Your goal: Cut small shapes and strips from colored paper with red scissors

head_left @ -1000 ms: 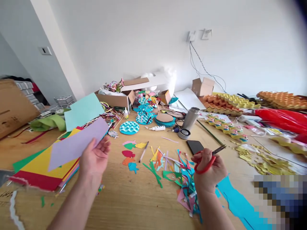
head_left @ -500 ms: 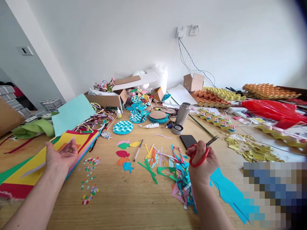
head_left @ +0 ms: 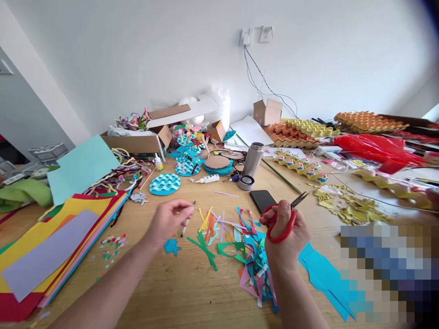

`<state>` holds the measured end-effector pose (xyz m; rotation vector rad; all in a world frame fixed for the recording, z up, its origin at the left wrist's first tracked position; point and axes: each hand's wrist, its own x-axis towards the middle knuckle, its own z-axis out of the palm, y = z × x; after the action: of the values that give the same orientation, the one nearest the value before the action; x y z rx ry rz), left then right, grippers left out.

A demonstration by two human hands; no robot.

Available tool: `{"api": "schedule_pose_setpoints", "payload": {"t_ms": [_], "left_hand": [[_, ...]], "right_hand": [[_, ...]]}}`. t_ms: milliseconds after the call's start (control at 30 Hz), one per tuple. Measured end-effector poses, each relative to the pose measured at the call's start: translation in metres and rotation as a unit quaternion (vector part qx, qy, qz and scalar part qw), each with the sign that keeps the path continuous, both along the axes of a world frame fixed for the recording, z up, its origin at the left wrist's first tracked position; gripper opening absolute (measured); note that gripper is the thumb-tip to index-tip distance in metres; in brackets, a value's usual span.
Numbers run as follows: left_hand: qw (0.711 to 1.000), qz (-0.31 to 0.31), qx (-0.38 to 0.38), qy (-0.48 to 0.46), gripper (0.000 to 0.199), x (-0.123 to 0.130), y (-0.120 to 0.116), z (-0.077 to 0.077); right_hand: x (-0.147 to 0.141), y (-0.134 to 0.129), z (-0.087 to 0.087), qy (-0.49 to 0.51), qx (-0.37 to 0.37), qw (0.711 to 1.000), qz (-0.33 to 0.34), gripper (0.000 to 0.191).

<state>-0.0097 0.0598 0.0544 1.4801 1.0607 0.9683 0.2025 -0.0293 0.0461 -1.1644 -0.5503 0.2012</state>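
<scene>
My right hand [head_left: 287,235] is closed on red-handled scissors [head_left: 281,228], their blades pointing up to the right. Over the middle-left of the table reaches my left hand [head_left: 169,221]. Its fingers are loosely bent and somewhat apart, with nothing visible in them. The hand covers part of a pen [head_left: 185,225] lying on the table. A blue paper fish [head_left: 172,247] shows just below that hand; the other paper fish are hidden behind it. On the stack of coloured paper [head_left: 27,246] at left lies a lavender paper strip [head_left: 51,251].
Colourful paper scraps [head_left: 257,260] lie left of my right hand, near a phone [head_left: 262,201]. Blue paper [head_left: 325,278] is at right. A steel flask [head_left: 253,160], glue bottle [head_left: 208,178], wavy blue disc [head_left: 164,184] and egg trays [head_left: 302,167] stand further back.
My left hand has moved right from above the paper stack to the pen and paper fish, turning from palm up. The lavender strip now lies uncovered. My right hand still holds the scissors.
</scene>
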Motion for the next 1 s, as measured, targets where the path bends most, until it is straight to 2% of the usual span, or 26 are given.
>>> {"api": "schedule_pose_setpoints", "payload": {"t_ms": [33, 100, 200, 267, 300, 367, 433, 467, 500, 600, 667, 767, 867, 1000], "left_hand": [[0.995, -0.039, 0.076, 0.056, 0.007, 0.019, 0.004, -0.003], [0.952, -0.136, 0.222, 0.164, 0.008, 0.050, 0.011, -0.012], [0.831, -0.242, 0.377, 0.331, 0.013, 0.082, 0.019, -0.026], [0.754, -0.278, 0.429, 0.412, 0.011, 0.094, 0.021, -0.033], [0.727, -0.290, 0.443, 0.438, 0.010, 0.098, 0.023, -0.035], [0.694, -0.305, 0.456, 0.467, 0.010, 0.104, 0.025, -0.038], [0.682, -0.315, 0.462, 0.471, 0.010, 0.107, 0.027, -0.040], [0.688, -0.321, 0.458, 0.462, 0.010, 0.108, 0.028, -0.042], [0.709, -0.327, 0.441, 0.441, 0.010, 0.108, 0.029, -0.043], [0.817, -0.329, 0.330, 0.339, 0.010, 0.106, 0.032, -0.047], [0.867, -0.311, 0.261, 0.288, 0.009, 0.105, 0.034, -0.047], [0.911, -0.267, 0.187, 0.253, 0.009, 0.101, 0.038, -0.041], [0.953, -0.218, 0.069, 0.197, 0.013, 0.094, 0.039, -0.031], [0.978, -0.174, -0.062, 0.101, 0.021, 0.077, 0.032, -0.022]], "right_hand": [[0.001, 0.000, 0.000, 0.002, -0.001, 1.000, -0.003, 0.030], [0.002, 0.001, -0.001, 0.009, -0.001, 1.000, -0.005, 0.032], [0.002, 0.001, -0.003, 0.018, -0.001, 1.000, 0.002, 0.034], [0.002, 0.001, -0.005, 0.013, -0.008, 1.000, 0.000, 0.034], [0.001, 0.001, -0.005, 0.009, -0.014, 1.000, -0.002, 0.033], [0.001, 0.001, -0.006, 0.002, -0.022, 1.000, -0.003, 0.033], [0.001, 0.001, -0.006, 0.000, -0.024, 1.000, 0.002, 0.032], [0.000, 0.001, -0.006, 0.001, -0.023, 1.000, 0.006, 0.032], [0.000, 0.001, -0.006, 0.001, -0.023, 1.000, 0.008, 0.032], [-0.001, 0.002, -0.004, 0.003, -0.024, 1.000, 0.014, 0.034], [-0.003, 0.002, -0.002, 0.003, -0.029, 0.999, 0.019, 0.034], [-0.004, 0.001, 0.000, 0.004, -0.032, 0.999, 0.026, 0.033], [-0.004, 0.002, -0.001, 0.017, -0.031, 0.998, 0.045, 0.033], [-0.003, 0.006, -0.006, 0.091, -0.057, 0.984, 0.145, 0.032]]}}
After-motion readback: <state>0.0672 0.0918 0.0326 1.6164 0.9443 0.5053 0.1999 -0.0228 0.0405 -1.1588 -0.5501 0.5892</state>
